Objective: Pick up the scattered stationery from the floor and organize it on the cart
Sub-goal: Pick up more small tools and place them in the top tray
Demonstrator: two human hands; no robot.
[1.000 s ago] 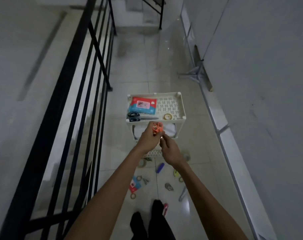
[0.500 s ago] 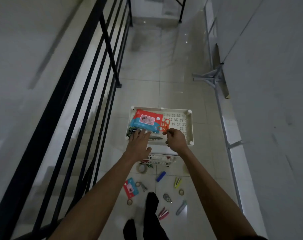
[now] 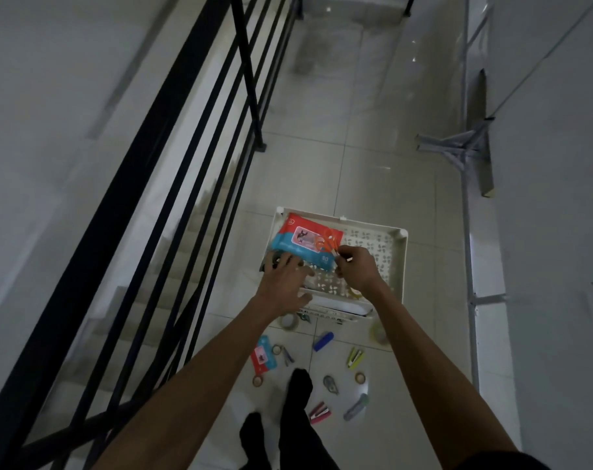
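Observation:
A white cart [image 3: 403,259] stands on the tiled floor. A red and blue packet [image 3: 295,240] lies in the left of its top tray. My right hand [image 3: 356,273] pinches orange scissors [image 3: 327,245] just over the packet's right edge. My left hand [image 3: 285,276] hovers over the tray's near left corner, fingers spread; whatever lies under it is hidden. A tape ring [image 3: 355,292] lies at the tray's front. Scattered on the floor below are tape rolls [image 3: 290,322], a blue item [image 3: 323,341], a small red and blue packet [image 3: 263,357], a yellow stapler [image 3: 355,357] and a pink stapler [image 3: 319,412].
A black railing [image 3: 200,157] runs along the left over a stairwell. A grey wall and a metal frame [image 3: 457,147] border the right. My legs in dark trousers [image 3: 295,418] stand among the floor items.
The orange scissors went from my left hand to my right, which carried them over the tray. My left hand, now holding nothing, moved to the tray's left corner. The view came closer to the cart.

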